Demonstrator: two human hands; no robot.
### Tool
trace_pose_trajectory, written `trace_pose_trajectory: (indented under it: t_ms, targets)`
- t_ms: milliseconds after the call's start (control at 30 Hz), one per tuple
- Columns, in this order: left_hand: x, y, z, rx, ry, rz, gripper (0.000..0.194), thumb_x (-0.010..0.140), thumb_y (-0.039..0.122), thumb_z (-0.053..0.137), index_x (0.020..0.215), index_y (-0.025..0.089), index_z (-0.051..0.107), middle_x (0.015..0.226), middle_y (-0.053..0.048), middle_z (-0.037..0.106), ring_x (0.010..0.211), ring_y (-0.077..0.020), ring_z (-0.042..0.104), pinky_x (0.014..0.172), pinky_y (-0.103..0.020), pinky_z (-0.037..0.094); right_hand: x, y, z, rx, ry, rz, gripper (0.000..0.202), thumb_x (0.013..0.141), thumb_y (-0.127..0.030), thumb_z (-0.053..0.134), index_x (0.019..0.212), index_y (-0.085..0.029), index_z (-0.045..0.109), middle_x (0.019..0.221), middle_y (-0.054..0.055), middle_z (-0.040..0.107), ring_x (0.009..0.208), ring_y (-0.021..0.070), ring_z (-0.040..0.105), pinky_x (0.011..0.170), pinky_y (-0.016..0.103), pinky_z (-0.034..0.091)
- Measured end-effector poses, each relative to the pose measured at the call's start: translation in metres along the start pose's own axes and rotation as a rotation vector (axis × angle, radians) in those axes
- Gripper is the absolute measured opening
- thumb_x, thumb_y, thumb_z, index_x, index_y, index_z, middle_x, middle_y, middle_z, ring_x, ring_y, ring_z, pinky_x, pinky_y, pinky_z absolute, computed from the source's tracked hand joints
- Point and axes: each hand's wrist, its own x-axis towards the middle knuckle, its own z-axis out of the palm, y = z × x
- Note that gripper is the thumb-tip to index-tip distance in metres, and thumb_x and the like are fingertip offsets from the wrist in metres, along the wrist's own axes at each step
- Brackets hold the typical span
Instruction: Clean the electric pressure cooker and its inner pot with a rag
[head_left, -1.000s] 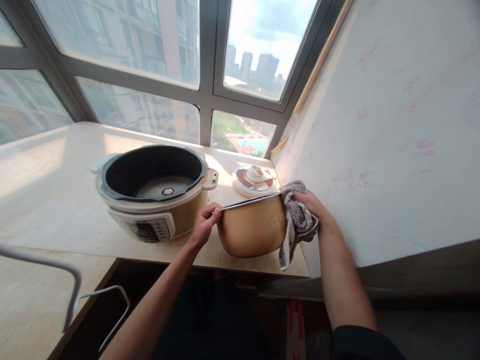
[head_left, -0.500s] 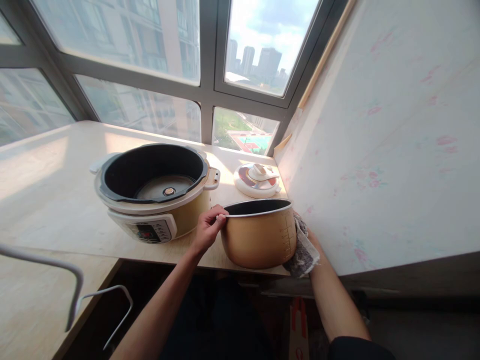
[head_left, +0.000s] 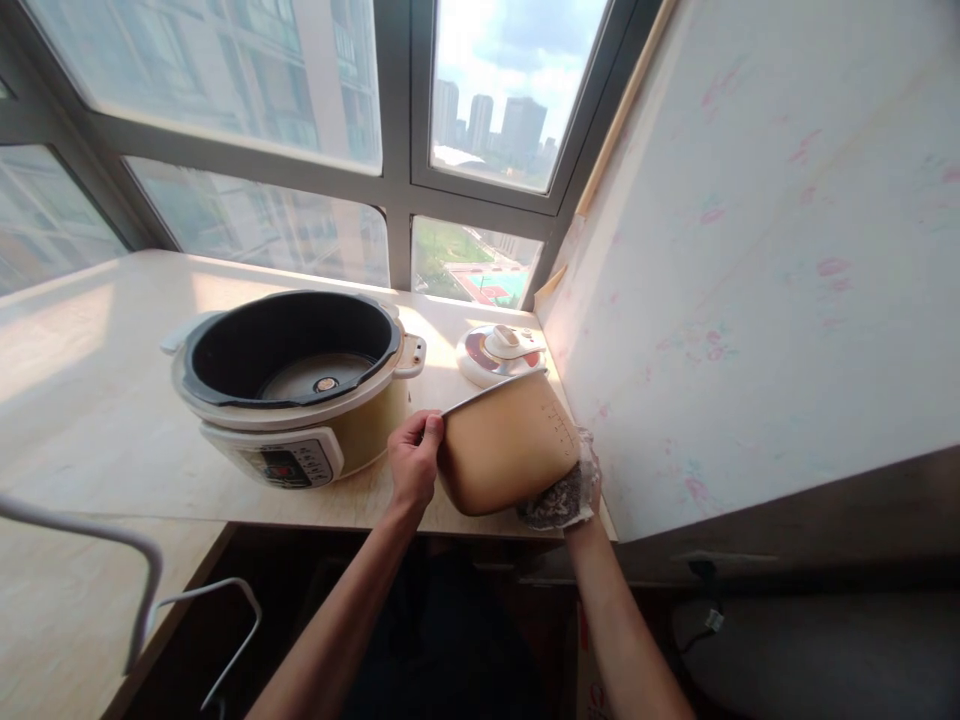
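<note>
A golden inner pot (head_left: 504, 445) is tilted over the counter, its rim raised at the right and its opening facing away. My left hand (head_left: 415, 455) grips the rim at the pot's left side, thumb on the outside. Under the pot's lower right, my right hand (head_left: 589, 495) is mostly hidden by a grey, shaggy cloth (head_left: 559, 503) pressed against the pot. To the left stands the open cooker body (head_left: 367, 425) with a black interior and a control panel. Its white and brown lid (head_left: 487, 355) lies behind the pot.
The pale counter (head_left: 90, 400) runs along the windows, with a papered wall (head_left: 750, 300) close on the right. A bent white metal rail (head_left: 146, 560) stands at the lower left. Below the counter's front edge is a dark gap.
The pot has tipped, its right side rising and its opening turning away. My right hand and the cloth have moved left beneath it. The view has shifted slightly.
</note>
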Motion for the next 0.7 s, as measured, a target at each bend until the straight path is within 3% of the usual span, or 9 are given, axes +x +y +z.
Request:
trace_pose_trajectory:
  t_ms: [100,200,333,433,533,700]
  targets:
    - [-0.002,0.005,0.012,-0.059,0.048,-0.054,0.04,0.08,0.051,0.07,0.065,0.015,0.061,0.065,0.0,0.046,0.065,-0.0127,0.036,0.06,-0.026,0.028,-0.027,-0.01,0.007,0.061,0.134,0.11,0.035,0.071,-0.055,0.061,0.077,-0.022,0.054,0.068,-0.001,0.064,0.067,0.0191,0.062,0.065,0.033,0.054]
    - [-0.002,0.011,0.025,-0.139,0.088,-0.103,0.04,0.076,0.05,0.073,0.062,0.015,0.058,0.064,0.001,0.045,0.066,-0.0122,0.034,0.061,-0.025,0.028,-0.06,-0.015,0.014,0.02,0.244,0.031,0.041,0.065,-0.051,0.069,0.087,-0.018,0.062,0.081,0.003,0.07,0.075,0.0197,0.065,0.067,0.031,0.054]
    - [-0.001,0.021,0.033,-0.248,0.155,-0.164,0.043,0.068,0.049,0.078,0.059,0.016,0.052,0.062,0.002,0.04,0.064,-0.0112,0.031,0.06,-0.025,0.026,-0.101,-0.021,0.021,-0.195,0.259,-0.305,0.04,0.067,-0.046,0.076,0.088,-0.014,0.068,0.091,0.009,0.073,0.082,0.0224,0.067,0.075,0.034,0.056]
    - [-0.003,0.028,0.029,-0.275,0.162,-0.186,0.044,0.065,0.048,0.08,0.058,0.016,0.049,0.062,0.003,0.039,0.063,-0.0106,0.03,0.059,-0.025,0.025,-0.121,-0.036,0.023,-0.365,0.122,-0.635,0.029,0.072,-0.039,0.077,0.087,-0.015,0.071,0.088,0.009,0.073,0.082,0.0232,0.069,0.08,0.038,0.057]
    - [-0.008,0.031,0.024,-0.281,0.142,-0.205,0.043,0.064,0.046,0.081,0.059,0.016,0.05,0.063,0.003,0.039,0.063,-0.0101,0.03,0.059,-0.024,0.026,-0.127,-0.063,0.027,-0.455,0.0,-0.815,0.025,0.076,-0.032,0.078,0.093,-0.014,0.073,0.087,0.008,0.074,0.079,0.0222,0.07,0.079,0.037,0.058]
    - [-0.015,0.035,0.022,-0.3,0.103,-0.251,0.042,0.064,0.048,0.079,0.061,0.016,0.052,0.064,0.002,0.042,0.063,-0.0106,0.033,0.06,-0.025,0.028,-0.103,-0.109,0.04,-0.381,0.058,-0.794,0.025,0.072,-0.035,0.081,0.079,-0.012,0.073,0.079,0.007,0.073,0.069,0.0214,0.068,0.07,0.035,0.058]
